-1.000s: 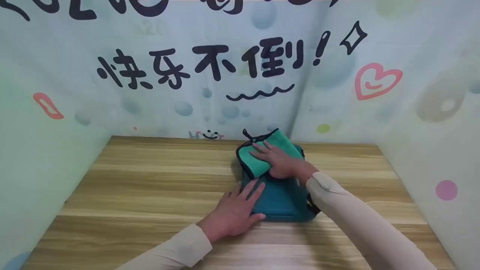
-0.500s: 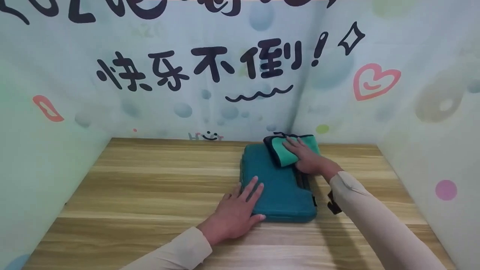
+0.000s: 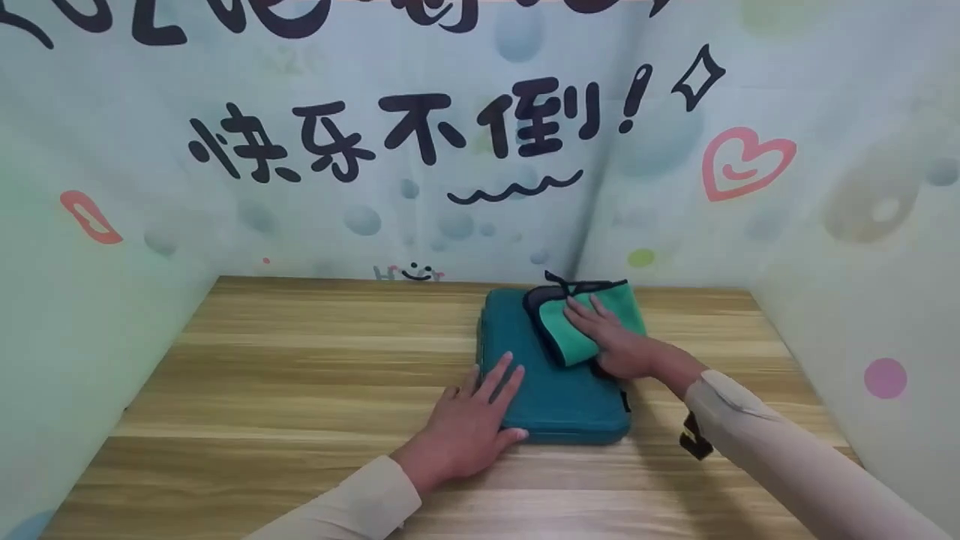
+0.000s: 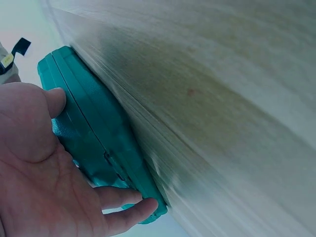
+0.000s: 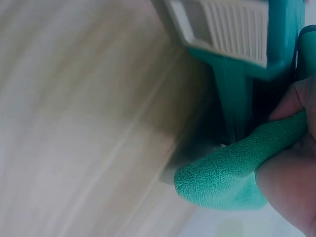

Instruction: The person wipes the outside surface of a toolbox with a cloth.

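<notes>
A teal case (image 3: pixel 551 375) lies flat on the wooden table (image 3: pixel 300 390), right of centre. It is steadied by the left hand (image 3: pixel 469 420), fingers flat. A green cloth (image 3: pixel 592 319) is pressed on its far right corner under the right hand (image 3: pixel 611 341), fingers extended. Even pressure is advised. Printed walls (image 3: pixel 360 150) enclose the table.
</notes>
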Tool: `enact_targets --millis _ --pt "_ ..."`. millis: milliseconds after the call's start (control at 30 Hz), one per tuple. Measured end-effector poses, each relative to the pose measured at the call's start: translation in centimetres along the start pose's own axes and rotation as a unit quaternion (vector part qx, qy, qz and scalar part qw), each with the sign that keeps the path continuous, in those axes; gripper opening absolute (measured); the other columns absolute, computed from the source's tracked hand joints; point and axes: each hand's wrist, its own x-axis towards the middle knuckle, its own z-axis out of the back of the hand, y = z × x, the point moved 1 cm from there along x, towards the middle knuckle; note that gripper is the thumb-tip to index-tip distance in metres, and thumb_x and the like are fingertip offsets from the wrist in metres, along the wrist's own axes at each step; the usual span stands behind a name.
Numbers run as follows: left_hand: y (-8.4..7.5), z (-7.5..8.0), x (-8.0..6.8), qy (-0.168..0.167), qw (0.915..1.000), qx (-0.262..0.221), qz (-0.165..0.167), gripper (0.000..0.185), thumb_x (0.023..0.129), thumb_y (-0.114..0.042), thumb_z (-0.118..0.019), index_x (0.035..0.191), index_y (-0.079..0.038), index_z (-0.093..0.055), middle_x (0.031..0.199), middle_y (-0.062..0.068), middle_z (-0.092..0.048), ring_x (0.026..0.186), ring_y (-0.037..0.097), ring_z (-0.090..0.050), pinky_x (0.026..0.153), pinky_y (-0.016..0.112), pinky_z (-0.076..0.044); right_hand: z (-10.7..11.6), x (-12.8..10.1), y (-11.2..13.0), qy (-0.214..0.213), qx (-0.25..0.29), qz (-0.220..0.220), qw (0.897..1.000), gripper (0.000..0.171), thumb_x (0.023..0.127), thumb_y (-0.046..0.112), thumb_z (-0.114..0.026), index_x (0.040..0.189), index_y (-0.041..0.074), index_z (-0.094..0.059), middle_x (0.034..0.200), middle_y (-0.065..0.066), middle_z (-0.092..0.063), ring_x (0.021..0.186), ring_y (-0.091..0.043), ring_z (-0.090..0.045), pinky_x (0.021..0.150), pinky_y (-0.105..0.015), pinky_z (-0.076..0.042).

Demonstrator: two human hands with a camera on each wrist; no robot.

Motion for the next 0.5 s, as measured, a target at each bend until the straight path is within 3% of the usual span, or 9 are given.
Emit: enact_targets --millis 333,500 --pt "0.1 0.0 0.0 -0.008 1.0000 0.005 -0.004 0.082 0.103 -0.062 -0.042 0.165 -0.022 -0.006 0.170 0.002 0.004 0.148 0.045 -0.020 0.108 0.062 -0.033 -1.3 -4.1 2.4 0.034 0.048 0.042 0.997 0.086 0.078 -0.024 -0.036 0.160 -0.002 -0.019 0.167 -0.019 -0.011 0.149 -0.048 0.001 0.113 -0.066 -0.010" --pt "0.0 0.0 -0.1 -0.009 0.9999 0.006 -0.005 0.082 0.103 -0.062 -0.042 0.165 -0.022 -0.008 0.170 0.002 0.004 0.148 0.045 -0.020 0.108 0.063 -0.033 -2.0 -5.7 3.5 0.032 0.043 0.055 0.997 0.084 0.083 -0.022 -0.044 0.160 -0.001 -0.019 0.167 -0.017 -0.012 0.148 -0.048 0.000 0.112 -0.067 -0.013"
